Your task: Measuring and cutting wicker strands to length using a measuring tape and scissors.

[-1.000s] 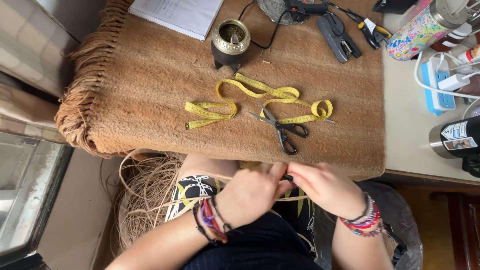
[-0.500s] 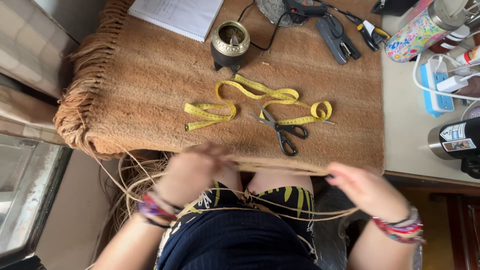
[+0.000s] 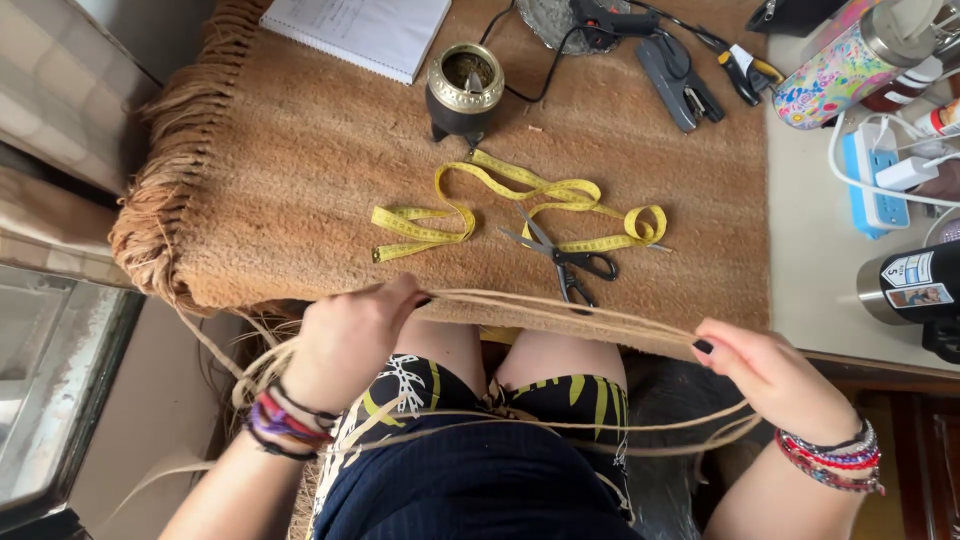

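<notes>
My left hand (image 3: 352, 340) and my right hand (image 3: 765, 375) are both closed on a bundle of pale straw fibres (image 3: 570, 313), stretched between them over my lap at the table's front edge. More strands loop down across my thighs and trail to the floor at the left. Several bracelets sit on both wrists. On the brown woven mat (image 3: 300, 170) above the hands lie a yellow tape measure (image 3: 520, 205) and black-handled scissors (image 3: 565, 260).
A small dark cup with a gold rim (image 3: 463, 95) stands on the mat, with a notebook (image 3: 360, 30) behind it. A glue gun (image 3: 610, 18), pliers (image 3: 740, 65), a patterned bottle (image 3: 850, 65), a power strip (image 3: 872, 175) and a steel flask (image 3: 915, 285) are at the right.
My hands were together over my lap a second ago. They have moved apart, the left to the left and the right to the right, drawing the fibre bundle out between them.
</notes>
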